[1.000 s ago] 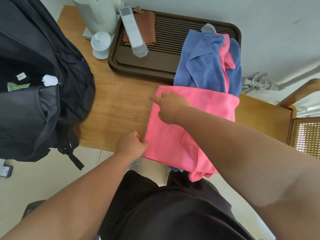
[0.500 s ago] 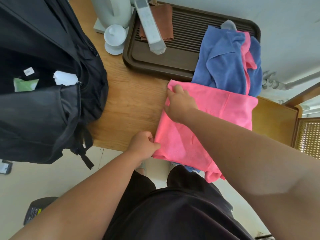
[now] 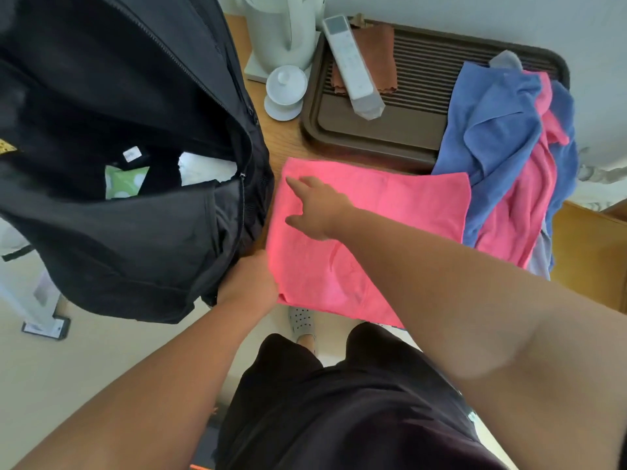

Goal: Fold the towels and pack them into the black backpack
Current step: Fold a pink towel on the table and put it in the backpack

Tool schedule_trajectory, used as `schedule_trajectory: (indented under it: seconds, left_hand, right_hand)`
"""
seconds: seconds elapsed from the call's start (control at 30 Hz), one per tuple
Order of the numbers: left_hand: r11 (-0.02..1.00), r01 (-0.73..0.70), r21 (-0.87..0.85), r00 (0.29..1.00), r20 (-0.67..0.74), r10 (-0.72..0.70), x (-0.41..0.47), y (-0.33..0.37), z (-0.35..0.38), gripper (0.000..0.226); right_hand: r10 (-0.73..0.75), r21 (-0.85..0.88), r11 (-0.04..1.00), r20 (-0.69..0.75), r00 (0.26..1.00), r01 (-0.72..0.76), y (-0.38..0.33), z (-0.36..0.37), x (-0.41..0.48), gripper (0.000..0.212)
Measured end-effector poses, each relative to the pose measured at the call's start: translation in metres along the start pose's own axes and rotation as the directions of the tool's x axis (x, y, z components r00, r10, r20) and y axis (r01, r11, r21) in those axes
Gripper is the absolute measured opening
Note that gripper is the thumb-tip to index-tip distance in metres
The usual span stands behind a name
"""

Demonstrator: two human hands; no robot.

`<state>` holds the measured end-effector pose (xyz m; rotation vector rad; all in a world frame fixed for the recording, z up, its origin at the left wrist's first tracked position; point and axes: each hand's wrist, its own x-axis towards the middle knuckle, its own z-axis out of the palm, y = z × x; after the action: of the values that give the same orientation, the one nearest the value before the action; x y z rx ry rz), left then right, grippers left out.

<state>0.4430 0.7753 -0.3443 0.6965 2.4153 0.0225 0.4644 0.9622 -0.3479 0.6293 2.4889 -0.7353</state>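
Wooden tabletop (image 3: 286, 139) carries your folded pink towel (image 3: 400, 212) at its front edge, just beside the open black backpack (image 3: 118, 232) on the left. Your left hand (image 3: 249, 286) pinches the towel's near-left corner. Your right hand (image 3: 319, 208) rests on it, fingers straight and spread. Blue and pink towels (image 3: 502, 147) are heaped over the right end of the brown tray (image 3: 373, 134).

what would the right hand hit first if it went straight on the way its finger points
Likely the black backpack, just beyond the pink towel's corner; the right hand points that way, depth unclear.
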Motion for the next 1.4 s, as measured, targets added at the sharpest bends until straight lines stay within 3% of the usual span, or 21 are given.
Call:
schedule_trajectory:
  seconds: [0.03, 0.1, 0.17, 0.23, 0.33, 0.43, 0.6, 0.8, 0.97, 1.07, 1.2, 1.4]
  left_hand:
    - [0.998, -0.012, 0.069, 1.0, 0.008, 0.012, 0.0, 0.0, 0.001, 0.01]
    - [0.982, -0.056, 0.179, 0.998, 0.024, 0.052, 0.0, 0.007, 0.004, 0.019]
    - [0.969, -0.14, 0.205, 0.99, 0.039, 0.135, 0.001, 0.02, 0.008, 0.021]
    - [0.956, -0.245, 0.162, 0.969, 0.048, 0.241, -0.001, 0.038, 0.014, 0.011]
    - [0.922, -0.387, 0.036, 0.918, 0.11, 0.381, -0.003, 0.066, 0.026, 0.02]
    - [0.899, -0.437, -0.031, 0.887, 0.154, 0.436, -0.007, 0.092, 0.043, 0.023]
    - [0.926, -0.377, -0.014, 0.907, 0.198, 0.372, -0.014, 0.115, 0.07, 0.029]
    - [0.962, -0.273, 0.018, 0.959, 0.091, 0.27, -0.02, 0.124, 0.086, 0.031]
    - [0.972, -0.232, -0.045, 0.972, 0.023, 0.233, -0.026, 0.119, 0.088, 0.037]
    - [0.973, -0.212, -0.086, 0.977, -0.026, 0.211, -0.034, 0.114, 0.092, 0.041]
    - [0.978, -0.191, -0.079, 0.981, -0.05, 0.188, -0.041, 0.111, 0.098, 0.032]
    - [0.971, -0.236, -0.036, 0.97, -0.072, 0.233, -0.036, 0.104, 0.106, 0.016]
  right_hand:
    - [0.013, 0.003, 1.0, 0.02, 1.0, -0.013, 0.002, 0.002, -0.002, 0.082]
    - [0.049, 0.012, 0.999, 0.013, 0.999, -0.049, 0.014, 0.005, -0.01, 0.079]
    - [0.106, 0.024, 0.994, -0.043, 0.993, -0.105, 0.034, 0.004, -0.022, 0.075]
    - [0.184, 0.038, 0.983, -0.101, 0.978, -0.181, 0.059, 0.001, -0.036, 0.068]
    - [0.3, 0.04, 0.954, -0.121, 0.946, -0.297, 0.096, -0.004, -0.06, 0.061]
    - [0.34, 0.057, 0.94, -0.086, 0.936, -0.336, 0.126, -0.004, -0.078, 0.058]
    - [0.198, -0.111, 0.97, -0.154, 0.968, -0.216, 0.154, -0.001, -0.098, 0.069]
    - [0.019, -0.39, 0.921, 0.036, 0.999, -0.003, 0.199, 0.005, -0.12, 0.112]
    - [-0.101, -0.458, 0.884, 0.021, 0.995, 0.099, 0.2, -0.004, -0.118, 0.112]
    - [-0.14, -0.348, 0.928, 0.002, 0.99, 0.132, 0.181, -0.005, -0.111, 0.096]
    - [0.008, -0.068, 0.998, 0.001, 1.0, -0.008, 0.152, 0.003, -0.089, 0.082]
    - [0.079, -0.089, 0.993, -0.025, 0.997, -0.081, 0.134, 0.003, -0.077, 0.074]
